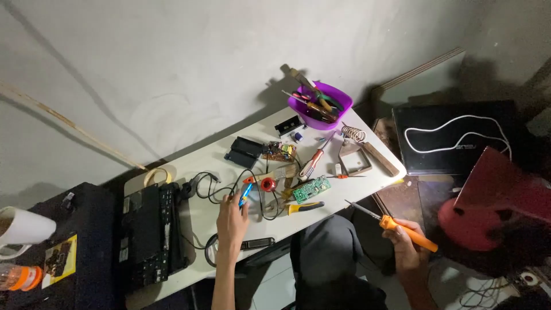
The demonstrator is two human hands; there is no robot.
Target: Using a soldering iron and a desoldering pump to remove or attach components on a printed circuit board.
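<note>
Soldering iron [402, 227], orange handle w/ thin dark tip, in right hand [405, 247] grip.

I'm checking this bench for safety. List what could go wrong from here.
1. The right hand holds an orange soldering iron off the table edge, above the lap; if it is hot, a slip could burn the leg.
2. Black cables loop around the left hand, which holds a blue tool; a snag could drag the green board.
3. The purple bowl sits near the table's corner and could be knocked off.

White table [201, 221], tools, circuit board [311, 189]
</note>
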